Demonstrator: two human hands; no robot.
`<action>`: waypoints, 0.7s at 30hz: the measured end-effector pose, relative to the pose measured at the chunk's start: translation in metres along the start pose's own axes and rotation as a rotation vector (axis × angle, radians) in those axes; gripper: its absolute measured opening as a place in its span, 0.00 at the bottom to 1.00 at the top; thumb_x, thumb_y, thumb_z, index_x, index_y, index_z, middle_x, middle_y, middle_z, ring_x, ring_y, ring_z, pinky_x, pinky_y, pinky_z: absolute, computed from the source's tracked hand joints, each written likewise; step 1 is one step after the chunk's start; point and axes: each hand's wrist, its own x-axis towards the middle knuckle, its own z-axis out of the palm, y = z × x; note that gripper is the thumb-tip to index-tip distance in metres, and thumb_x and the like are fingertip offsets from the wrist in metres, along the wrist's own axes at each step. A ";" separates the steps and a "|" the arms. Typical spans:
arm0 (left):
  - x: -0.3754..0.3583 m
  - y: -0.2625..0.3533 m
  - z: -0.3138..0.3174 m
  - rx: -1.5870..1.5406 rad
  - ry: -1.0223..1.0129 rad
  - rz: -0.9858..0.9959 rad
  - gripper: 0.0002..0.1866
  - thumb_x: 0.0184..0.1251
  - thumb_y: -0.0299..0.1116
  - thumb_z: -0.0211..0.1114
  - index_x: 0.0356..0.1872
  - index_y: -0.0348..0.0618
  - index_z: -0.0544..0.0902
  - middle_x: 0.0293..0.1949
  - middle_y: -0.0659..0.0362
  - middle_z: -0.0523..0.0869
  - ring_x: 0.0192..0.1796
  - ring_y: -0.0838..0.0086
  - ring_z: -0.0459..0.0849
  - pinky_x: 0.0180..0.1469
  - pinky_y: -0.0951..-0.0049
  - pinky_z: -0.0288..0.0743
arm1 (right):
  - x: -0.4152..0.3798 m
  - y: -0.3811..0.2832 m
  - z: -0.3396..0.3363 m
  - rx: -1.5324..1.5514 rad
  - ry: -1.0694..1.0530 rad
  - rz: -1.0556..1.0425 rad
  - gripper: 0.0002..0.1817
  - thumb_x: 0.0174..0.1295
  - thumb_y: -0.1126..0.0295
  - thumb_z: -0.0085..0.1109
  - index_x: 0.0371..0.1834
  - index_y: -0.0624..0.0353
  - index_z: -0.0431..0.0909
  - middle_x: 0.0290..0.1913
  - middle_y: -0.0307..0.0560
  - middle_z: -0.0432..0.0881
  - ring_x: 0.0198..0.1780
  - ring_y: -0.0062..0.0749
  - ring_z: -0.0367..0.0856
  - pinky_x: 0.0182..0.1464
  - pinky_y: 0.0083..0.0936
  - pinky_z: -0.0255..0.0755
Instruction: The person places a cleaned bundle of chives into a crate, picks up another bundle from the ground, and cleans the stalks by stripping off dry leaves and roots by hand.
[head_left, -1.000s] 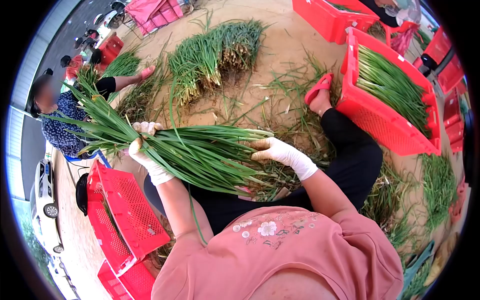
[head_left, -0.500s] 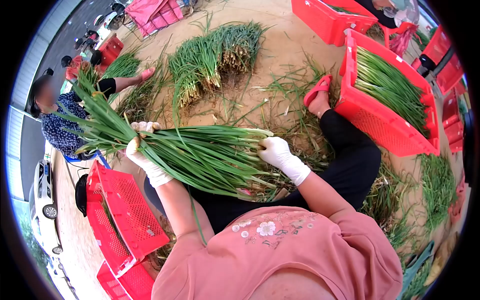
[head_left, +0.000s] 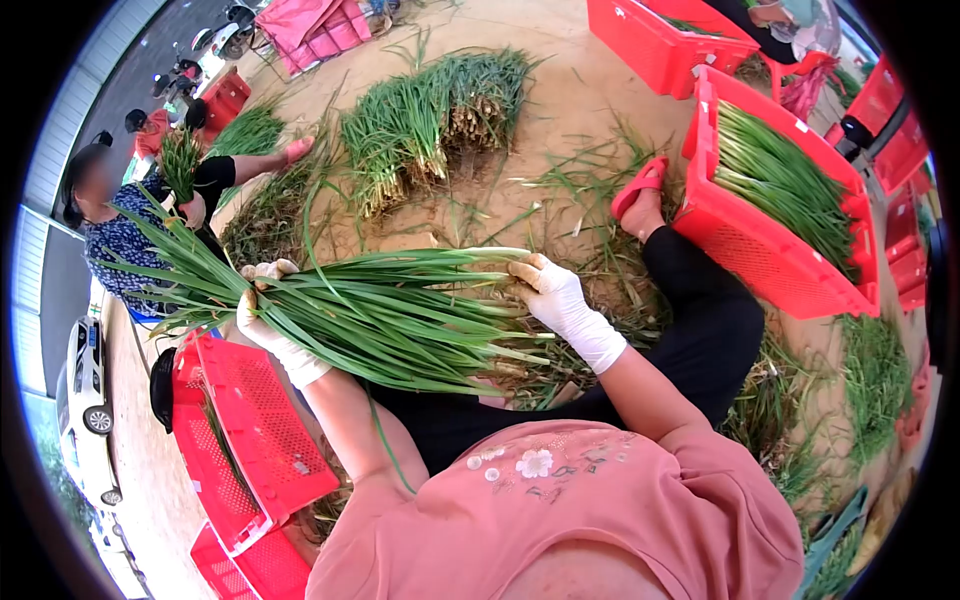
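A large bunch of garlic chives (head_left: 390, 315) stretches across my lap, leaf tips to the left and pale stalk ends to the right. My left hand (head_left: 265, 310), in a white glove, is closed round the leafy part. At the pale ends, my right hand (head_left: 555, 300), gloved too, has its fingertips pinched on the end of a long stalk (head_left: 490, 253). Some of its fingertips are hard to make out. One loose leaf (head_left: 385, 440) hangs down by my left forearm.
A red crate (head_left: 790, 255) of chives stands at right. Heaped chives (head_left: 435, 125) lie ahead on the sandy ground. Red crates (head_left: 255, 420) stand at left. A seated person (head_left: 130, 235) holds a small bunch (head_left: 180, 160). Loose leaves and trimmings litter the floor.
My left hand and the bunch have shifted slightly left. My right hand has turned and moved a little up at the stalk ends. The seated person's small bunch now shows upright.
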 end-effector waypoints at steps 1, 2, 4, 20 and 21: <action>0.001 0.001 -0.005 0.010 -0.041 -0.004 0.08 0.53 0.28 0.61 0.34 0.38 0.74 0.28 0.58 0.76 0.35 0.70 0.74 0.54 0.67 0.67 | -0.001 0.002 0.004 0.002 -0.001 -0.002 0.13 0.49 0.73 0.64 0.39 0.58 0.80 0.39 0.48 0.80 0.40 0.39 0.80 0.42 0.26 0.75; 0.001 0.001 -0.007 0.011 -0.039 -0.002 0.08 0.53 0.28 0.61 0.34 0.38 0.74 0.28 0.58 0.76 0.35 0.70 0.74 0.54 0.67 0.67 | -0.004 0.007 0.010 0.275 -0.060 0.147 0.12 0.51 0.75 0.62 0.41 0.59 0.79 0.39 0.46 0.81 0.40 0.34 0.80 0.43 0.23 0.73; 0.000 -0.002 -0.007 0.000 0.006 0.003 0.08 0.53 0.27 0.61 0.34 0.38 0.74 0.28 0.58 0.76 0.35 0.70 0.74 0.54 0.67 0.67 | -0.006 0.014 0.014 0.543 -0.125 0.295 0.12 0.53 0.77 0.60 0.42 0.60 0.79 0.40 0.45 0.82 0.40 0.29 0.80 0.45 0.20 0.72; 0.001 -0.010 0.005 -0.041 -0.070 -0.067 0.10 0.48 0.24 0.62 0.28 0.44 0.69 0.23 0.63 0.71 0.30 0.74 0.71 0.48 0.71 0.67 | -0.017 0.020 0.009 0.755 -0.546 0.724 0.09 0.60 0.72 0.56 0.39 0.67 0.78 0.29 0.40 0.80 0.25 0.17 0.74 0.29 0.17 0.70; 0.001 -0.010 0.005 -0.041 -0.071 -0.067 0.10 0.48 0.24 0.62 0.28 0.44 0.69 0.23 0.63 0.71 0.30 0.74 0.71 0.48 0.71 0.67 | -0.015 0.012 0.003 0.647 -0.579 0.693 0.10 0.60 0.72 0.54 0.41 0.68 0.78 0.31 0.42 0.81 0.28 0.21 0.76 0.32 0.20 0.71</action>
